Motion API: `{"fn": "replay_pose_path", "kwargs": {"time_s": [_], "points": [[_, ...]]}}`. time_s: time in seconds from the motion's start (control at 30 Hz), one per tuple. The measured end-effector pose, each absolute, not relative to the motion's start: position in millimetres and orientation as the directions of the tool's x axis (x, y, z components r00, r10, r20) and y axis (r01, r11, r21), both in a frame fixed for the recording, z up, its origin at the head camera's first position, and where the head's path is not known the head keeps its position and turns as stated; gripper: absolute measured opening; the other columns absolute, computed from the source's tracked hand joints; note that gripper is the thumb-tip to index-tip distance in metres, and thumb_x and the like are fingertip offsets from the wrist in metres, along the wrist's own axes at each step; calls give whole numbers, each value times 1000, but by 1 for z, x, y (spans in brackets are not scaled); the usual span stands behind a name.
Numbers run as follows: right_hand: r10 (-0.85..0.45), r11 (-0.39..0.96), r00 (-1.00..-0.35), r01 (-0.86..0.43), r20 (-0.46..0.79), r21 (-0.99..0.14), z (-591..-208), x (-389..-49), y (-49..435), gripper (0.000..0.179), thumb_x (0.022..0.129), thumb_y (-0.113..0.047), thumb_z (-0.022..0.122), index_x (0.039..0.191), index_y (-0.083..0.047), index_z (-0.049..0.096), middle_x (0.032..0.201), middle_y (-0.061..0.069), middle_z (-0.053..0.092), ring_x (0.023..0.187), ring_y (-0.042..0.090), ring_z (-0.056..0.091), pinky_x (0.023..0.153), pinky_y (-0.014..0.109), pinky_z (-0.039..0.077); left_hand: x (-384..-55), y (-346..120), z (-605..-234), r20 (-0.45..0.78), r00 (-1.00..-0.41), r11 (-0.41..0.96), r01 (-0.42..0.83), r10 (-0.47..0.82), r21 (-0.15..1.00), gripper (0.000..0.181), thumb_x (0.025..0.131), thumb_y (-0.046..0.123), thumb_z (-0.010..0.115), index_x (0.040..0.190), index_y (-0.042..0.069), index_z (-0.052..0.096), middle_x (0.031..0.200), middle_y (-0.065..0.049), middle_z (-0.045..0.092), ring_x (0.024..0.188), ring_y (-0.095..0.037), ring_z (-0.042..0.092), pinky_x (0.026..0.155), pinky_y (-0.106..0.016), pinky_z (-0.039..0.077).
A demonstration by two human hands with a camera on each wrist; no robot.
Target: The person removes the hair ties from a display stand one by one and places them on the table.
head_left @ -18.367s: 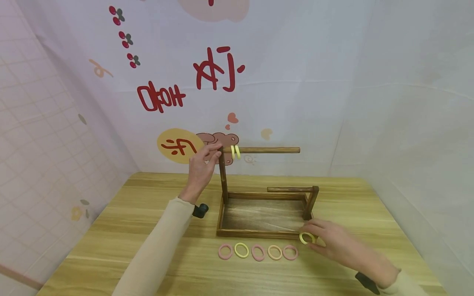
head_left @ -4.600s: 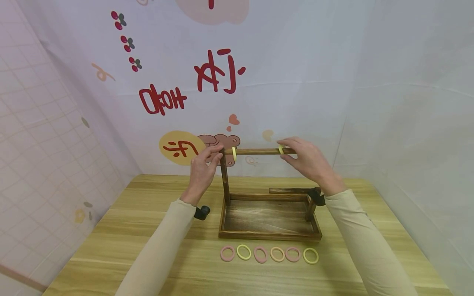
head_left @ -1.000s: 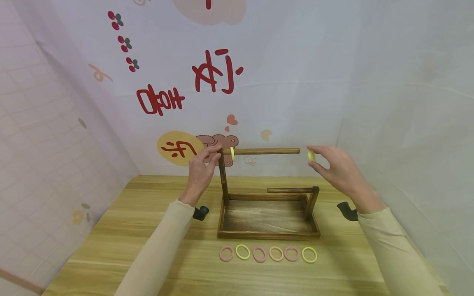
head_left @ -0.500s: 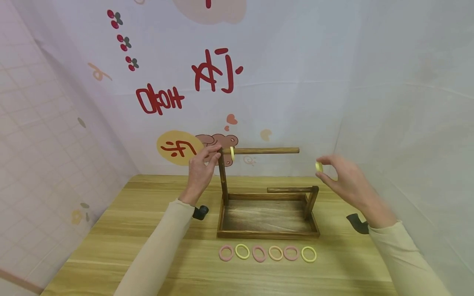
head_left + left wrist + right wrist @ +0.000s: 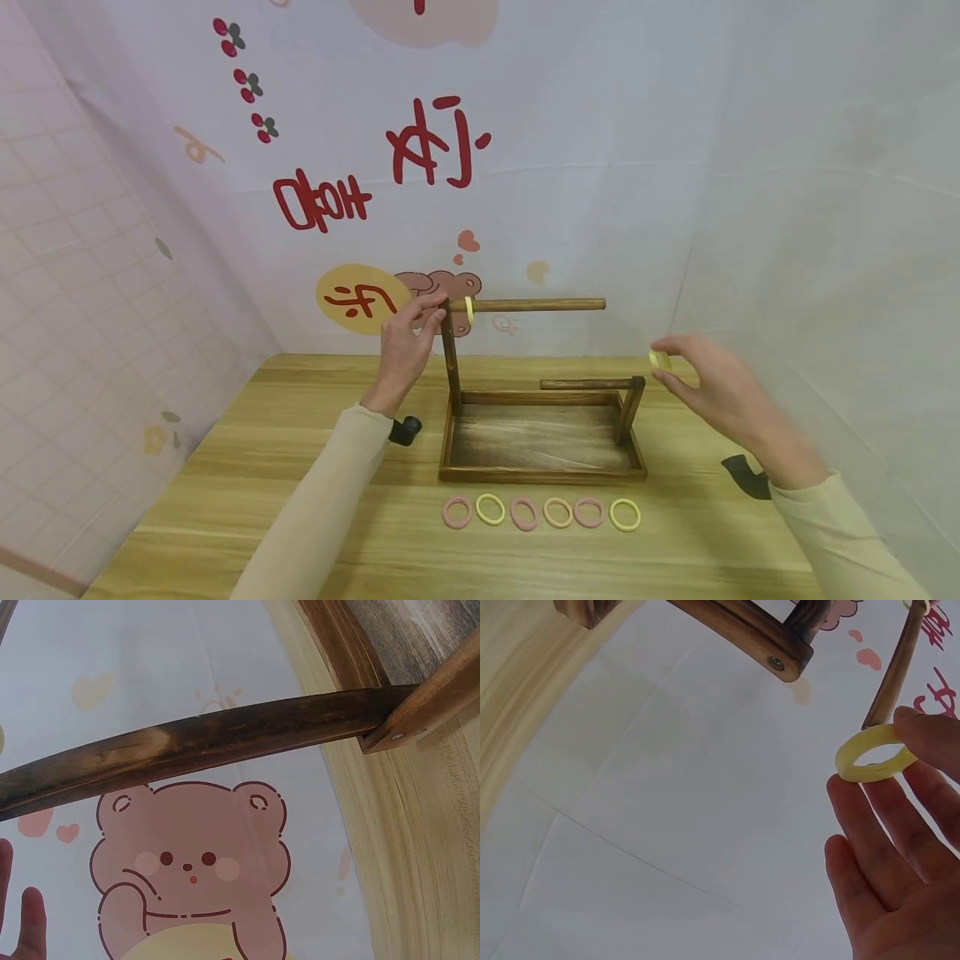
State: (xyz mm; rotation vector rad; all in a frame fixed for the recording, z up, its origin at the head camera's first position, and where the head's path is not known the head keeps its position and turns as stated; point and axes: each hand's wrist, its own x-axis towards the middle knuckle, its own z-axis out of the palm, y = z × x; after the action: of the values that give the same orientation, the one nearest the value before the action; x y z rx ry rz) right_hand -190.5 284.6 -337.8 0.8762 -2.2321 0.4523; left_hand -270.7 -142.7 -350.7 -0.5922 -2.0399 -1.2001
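Observation:
My left hand point(image 5: 405, 342) holds the top of the tall post of a dark wooden rack point(image 5: 543, 477), thumb and fingers at the corner where the upper rod point(image 5: 540, 305) begins. One yellow ring point(image 5: 470, 311) hangs on that rod, close to my left fingertips. Off to the right of the rack, my right hand point(image 5: 712, 387) pinches another yellow ring point(image 5: 870, 761) between thumb and fingertips, in the air above the table. Along the rack's front lies a row of several pink, yellow and orange rings point(image 5: 558, 512), flat on the table.
A shorter, lower rod point(image 5: 585, 384) juts leftward from a short post at the rack's right end. The wooden table point(image 5: 315, 467) ends at a white printed cloth point(image 5: 585, 167) behind, with a bear drawing point(image 5: 191, 862) on it.
Over the earlier frames, my right hand lays one yellow ring on the table and slides another off the upper rod. It now carries that ring right and downward. My left hand stays put.

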Motion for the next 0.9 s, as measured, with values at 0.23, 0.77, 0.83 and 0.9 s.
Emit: {"fn": "replay_pose_path", "kwargs": {"time_s": [0.23, 0.77, 0.83, 0.9], "points": [[-466, 712, -537, -700, 703, -63, -342, -184, 290, 56, 68, 7, 88, 120, 1, 69, 111, 13, 74, 99, 33, 69, 89, 35, 49, -269, -143, -350, 740, -672, 463, 667, 34, 584, 27, 99, 9, 70, 125, 1, 72, 130, -13, 71, 118, -31, 68, 97, -49, 56], [-492, 718, -568, -693, 659, -61, -346, -161, 299, 49, 73, -1, 89, 118, -7, 72, 112, 6, 75, 99, 30, 70, 96, 16, 43, -271, -143, -351, 751, -659, 465, 678, 41, 570, 27, 99, 9, 70, 125, 1, 72, 130, -18, 70, 115, -34, 69, 97, -57, 54], [-495, 726, -579, -685, 647, -57, -347, -157, 299, 54, 68, 1, 90, 119, -8, 72, 112, 5, 75, 98, 28, 72, 92, 23, 49, -271, -143, -350, 749, -662, 462, 677, 41, 573, 27, 99, 9, 70, 126, 2, 72, 131, -18, 69, 115, -34, 69, 97, -58, 54], [-502, 732, -586, -679, 636, -48, -348, -154, 299, 55, 68, 0, 90, 119, -8, 72, 113, 4, 75, 97, 27, 73, 87, 31, 52, -271, -143, -351, 745, -666, 461, 674, 42, 577, 27, 100, 10, 69, 126, 3, 72, 131, -18, 69, 116, -34, 68, 98, -58, 54]]}}
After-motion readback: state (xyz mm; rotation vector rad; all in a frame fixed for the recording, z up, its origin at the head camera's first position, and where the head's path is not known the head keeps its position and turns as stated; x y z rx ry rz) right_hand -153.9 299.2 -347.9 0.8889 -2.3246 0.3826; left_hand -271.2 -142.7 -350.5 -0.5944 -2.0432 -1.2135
